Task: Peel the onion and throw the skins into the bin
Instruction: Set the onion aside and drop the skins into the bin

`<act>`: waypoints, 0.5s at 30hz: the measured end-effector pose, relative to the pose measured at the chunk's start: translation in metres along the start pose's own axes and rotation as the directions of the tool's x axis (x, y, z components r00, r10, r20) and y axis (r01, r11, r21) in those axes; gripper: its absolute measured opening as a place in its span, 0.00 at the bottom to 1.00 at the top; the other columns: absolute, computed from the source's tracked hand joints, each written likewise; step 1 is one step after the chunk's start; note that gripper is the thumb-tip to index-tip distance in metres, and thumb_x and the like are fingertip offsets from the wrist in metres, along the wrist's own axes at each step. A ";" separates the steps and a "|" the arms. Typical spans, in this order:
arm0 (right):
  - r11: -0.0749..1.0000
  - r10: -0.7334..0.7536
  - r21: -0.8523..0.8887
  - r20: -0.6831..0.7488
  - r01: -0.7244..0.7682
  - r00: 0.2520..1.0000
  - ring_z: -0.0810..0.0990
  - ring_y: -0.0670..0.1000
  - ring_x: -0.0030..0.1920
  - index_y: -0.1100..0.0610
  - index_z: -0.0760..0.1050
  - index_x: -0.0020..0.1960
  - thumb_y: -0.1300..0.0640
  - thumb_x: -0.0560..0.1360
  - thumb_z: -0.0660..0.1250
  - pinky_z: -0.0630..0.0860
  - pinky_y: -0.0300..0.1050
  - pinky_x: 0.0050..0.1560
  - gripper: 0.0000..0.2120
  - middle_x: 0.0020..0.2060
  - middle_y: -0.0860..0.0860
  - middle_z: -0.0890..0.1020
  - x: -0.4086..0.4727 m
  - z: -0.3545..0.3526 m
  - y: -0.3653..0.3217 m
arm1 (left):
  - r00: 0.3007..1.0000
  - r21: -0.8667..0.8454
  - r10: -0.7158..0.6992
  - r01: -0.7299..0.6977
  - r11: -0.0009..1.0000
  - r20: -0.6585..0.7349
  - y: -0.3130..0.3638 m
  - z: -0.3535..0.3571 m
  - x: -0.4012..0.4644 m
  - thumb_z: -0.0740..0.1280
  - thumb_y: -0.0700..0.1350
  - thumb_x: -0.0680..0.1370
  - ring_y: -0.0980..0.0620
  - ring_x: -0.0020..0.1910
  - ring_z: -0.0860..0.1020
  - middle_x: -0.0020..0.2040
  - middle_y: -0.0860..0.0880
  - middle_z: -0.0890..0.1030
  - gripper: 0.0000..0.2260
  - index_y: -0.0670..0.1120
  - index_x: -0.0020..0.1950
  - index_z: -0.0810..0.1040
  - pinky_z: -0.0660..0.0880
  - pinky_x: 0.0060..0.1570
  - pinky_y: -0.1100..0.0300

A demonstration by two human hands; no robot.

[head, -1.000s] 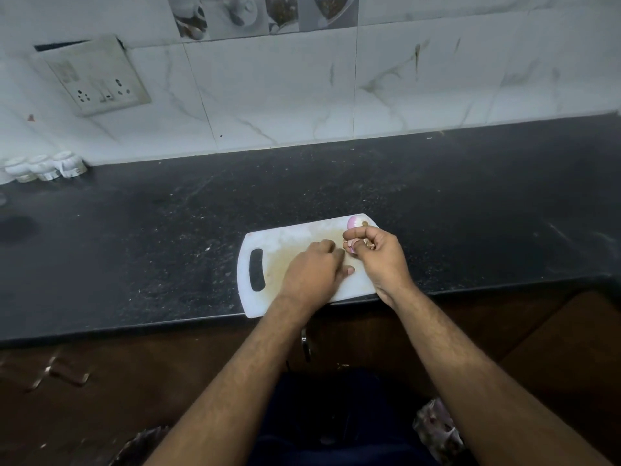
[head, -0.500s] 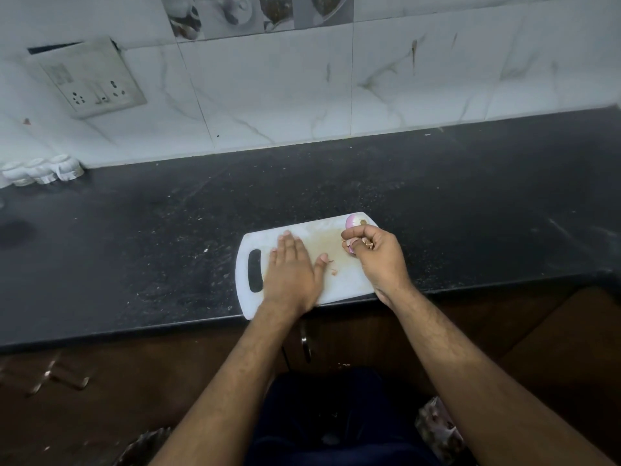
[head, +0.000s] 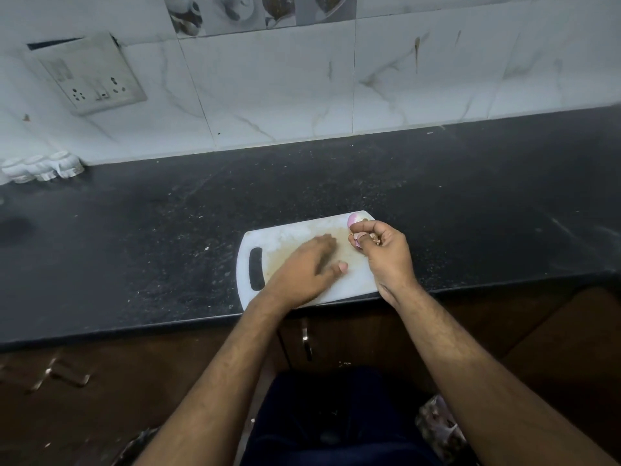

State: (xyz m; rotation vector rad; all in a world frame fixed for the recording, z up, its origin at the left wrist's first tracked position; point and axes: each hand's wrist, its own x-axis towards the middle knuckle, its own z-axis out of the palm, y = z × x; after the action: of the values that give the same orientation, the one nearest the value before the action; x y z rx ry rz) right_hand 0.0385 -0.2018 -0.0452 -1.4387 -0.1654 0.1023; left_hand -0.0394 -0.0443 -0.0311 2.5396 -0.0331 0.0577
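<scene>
A small pink peeled onion [head: 354, 220] shows at the far right corner of the white cutting board [head: 268, 240], partly hidden by my right hand [head: 386, 257], which is closed on it together with bits of skin. My left hand [head: 307, 270] lies flat on the board's stained middle, fingers together and blurred by motion, with nothing held that I can see. No bin is in view.
The board sits at the front edge of a black stone counter [head: 134, 247]. Small white containers [head: 42, 168] stand at the back left below a wall socket [head: 90, 75]. Dark cabinet doors with handles [head: 304, 341] are below the counter.
My left hand went from curled beside the onion to flat on the board's left part, then slid right across the board. My right hand stayed on the onion.
</scene>
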 end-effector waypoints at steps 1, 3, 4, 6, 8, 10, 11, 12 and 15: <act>1.000 0.001 -0.003 0.000 -0.001 1.000 0.87 0.49 0.50 0.54 0.85 0.47 0.69 0.79 0.67 0.81 0.40 0.56 0.13 0.52 0.51 0.87 0.000 0.000 -0.001 | 0.995 0.031 0.059 -0.062 0.998 0.078 -0.004 0.004 0.001 0.65 0.55 0.85 0.47 0.84 0.59 0.84 0.44 0.63 0.29 0.44 0.83 0.65 0.56 0.81 0.54; 1.000 -0.002 -0.012 -0.001 0.002 1.000 0.87 0.49 0.49 0.53 0.85 0.47 0.69 0.79 0.67 0.81 0.38 0.54 0.13 0.49 0.51 0.87 -0.001 0.000 -0.002 | 0.982 0.069 0.139 -0.148 0.987 0.130 -0.005 0.010 0.005 0.66 0.55 0.84 0.46 0.83 0.60 0.84 0.45 0.64 0.29 0.45 0.82 0.67 0.58 0.81 0.51; 1.000 -0.007 -0.021 0.000 0.007 1.000 0.87 0.48 0.49 0.53 0.85 0.47 0.70 0.78 0.67 0.81 0.38 0.53 0.13 0.48 0.50 0.87 -0.003 -0.001 -0.003 | 0.982 0.069 0.156 -0.164 0.984 0.107 -0.005 0.013 0.007 0.66 0.56 0.83 0.46 0.81 0.64 0.82 0.45 0.68 0.28 0.45 0.81 0.69 0.62 0.80 0.51; 0.999 -0.015 -0.045 -0.003 0.015 1.000 0.86 0.48 0.47 0.53 0.85 0.47 0.69 0.79 0.67 0.82 0.38 0.52 0.13 0.46 0.49 0.87 -0.004 0.000 -0.003 | 0.989 0.053 0.146 -0.147 0.988 0.022 -0.006 0.011 0.016 0.68 0.58 0.80 0.47 0.73 0.72 0.75 0.47 0.76 0.27 0.46 0.76 0.76 0.69 0.73 0.50; 0.998 -0.010 -0.066 -0.008 0.009 1.000 0.86 0.47 0.47 0.53 0.85 0.47 0.69 0.79 0.67 0.82 0.39 0.53 0.13 0.45 0.46 0.87 -0.004 0.001 -0.005 | 0.992 0.024 0.120 -0.119 0.993 -0.045 -0.008 0.005 0.027 0.73 0.55 0.79 0.48 0.65 0.75 0.66 0.49 0.80 0.21 0.47 0.69 0.81 0.73 0.67 0.51; 0.998 -0.003 -0.069 -0.004 0.003 1.000 0.87 0.47 0.49 0.53 0.85 0.47 0.68 0.79 0.68 0.82 0.40 0.55 0.12 0.47 0.45 0.86 -0.004 0.000 -0.005 | 0.993 -0.076 0.086 -0.093 0.993 -0.085 -0.010 0.001 0.035 0.76 0.49 0.78 0.50 0.58 0.78 0.58 0.49 0.81 0.13 0.46 0.60 0.86 0.75 0.60 0.56; 0.998 -0.003 -0.061 -0.003 0.003 1.000 0.87 0.47 0.50 0.53 0.85 0.47 0.68 0.79 0.68 0.82 0.41 0.56 0.13 0.50 0.45 0.86 -0.004 -0.001 -0.005 | 0.991 -0.124 0.082 -0.096 0.988 -0.107 -0.011 0.000 0.037 0.77 0.46 0.77 0.52 0.54 0.79 0.54 0.49 0.81 0.09 0.45 0.56 0.87 0.75 0.56 0.58; 0.999 -0.004 -0.052 -0.002 0.004 1.000 0.87 0.48 0.50 0.53 0.85 0.47 0.68 0.79 0.68 0.82 0.42 0.56 0.13 0.52 0.46 0.86 -0.005 -0.001 -0.004 | 0.988 -0.159 0.085 -0.105 0.982 -0.126 -0.012 0.000 0.038 0.77 0.44 0.77 0.52 0.51 0.80 0.51 0.49 0.82 0.06 0.45 0.53 0.88 0.75 0.53 0.59; 0.999 -0.001 -0.047 -0.008 0.001 1.000 0.87 0.51 0.51 0.53 0.85 0.47 0.68 0.79 0.68 0.82 0.43 0.58 0.13 0.49 0.47 0.87 -0.004 -0.003 -0.002 | 0.981 -0.221 0.092 -0.129 0.967 -0.171 -0.017 0.003 0.031 0.72 0.43 0.81 0.54 0.51 0.82 0.51 0.51 0.85 0.04 0.46 0.51 0.87 0.78 0.54 0.59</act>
State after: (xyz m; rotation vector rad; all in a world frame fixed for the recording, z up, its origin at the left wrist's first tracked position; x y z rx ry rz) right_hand 0.0353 -0.2053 -0.0441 -1.4852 -0.1629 0.0925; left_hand -0.0080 -0.0323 -0.0413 2.2900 -0.1124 0.2856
